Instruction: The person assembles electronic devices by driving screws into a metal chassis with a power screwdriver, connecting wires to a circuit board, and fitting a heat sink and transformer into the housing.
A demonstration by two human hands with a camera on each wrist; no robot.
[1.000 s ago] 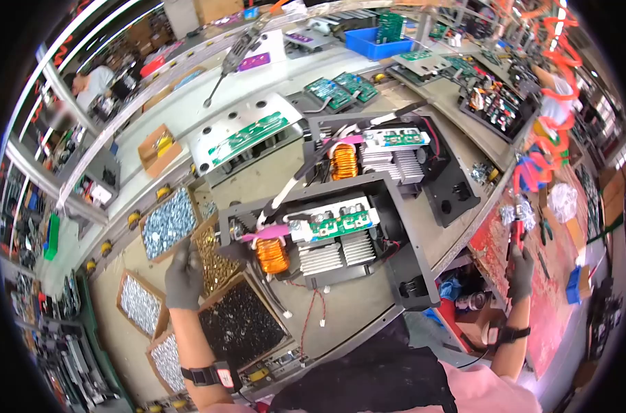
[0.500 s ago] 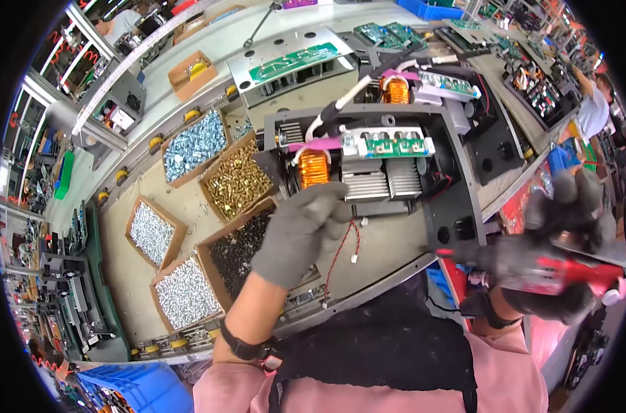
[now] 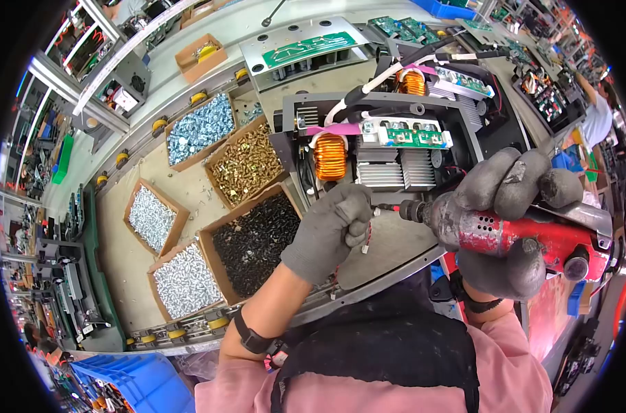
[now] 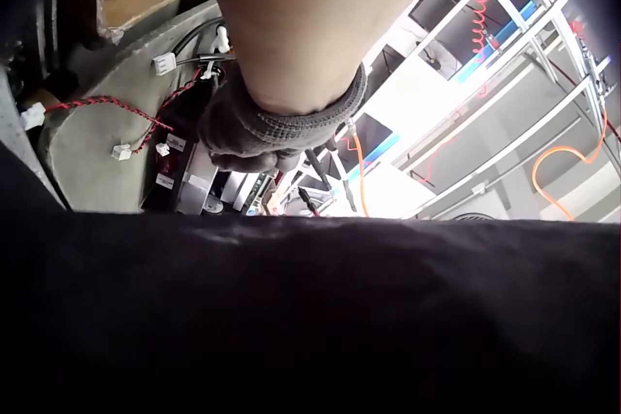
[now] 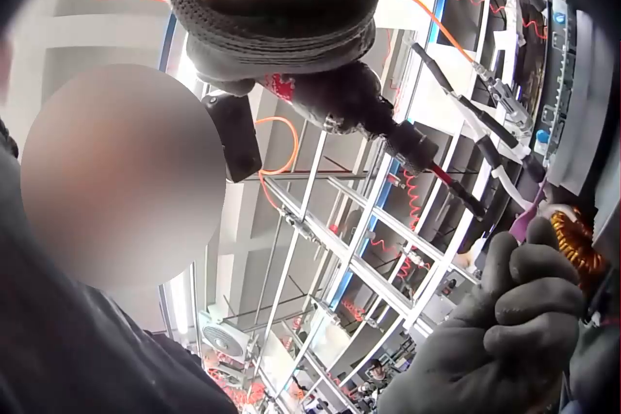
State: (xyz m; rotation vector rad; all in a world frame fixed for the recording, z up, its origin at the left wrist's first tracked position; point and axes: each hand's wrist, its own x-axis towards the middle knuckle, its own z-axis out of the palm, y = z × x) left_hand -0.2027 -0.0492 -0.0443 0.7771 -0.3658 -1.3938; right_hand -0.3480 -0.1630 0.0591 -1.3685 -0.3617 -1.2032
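In the head view my left hand (image 3: pixel 330 230), in a grey glove, has its fingers curled near the front edge of the black housing (image 3: pixel 464 117); whether they pinch something small is hidden. My right hand (image 3: pixel 505 182) grips a red power driver (image 3: pixel 526 237), its bit pointing left, close to the left fingertips. The housing holds an orange copper coil (image 3: pixel 330 158), a green board (image 3: pixel 413 135) and finned heatsinks (image 3: pixel 378 175). The right wrist view shows the driver (image 5: pixel 340 99) with its bit near the left hand (image 5: pixel 529 322). In the left wrist view the left glove (image 4: pixel 262 132) partly covers the unit.
Left of the housing are boxes of black screws (image 3: pixel 254 241), brass screws (image 3: pixel 247 165), bluish hardware (image 3: pixel 201 131) and silver pieces (image 3: pixel 188 281). A second housing (image 3: pixel 495 131) stands behind. A blue crate (image 3: pixel 134 385) is at lower left.
My left hand has moved from the screw boxes to the housing's front. The right hand has brought the driver in from the right side, its bit now near the left hand. The head view has shifted.
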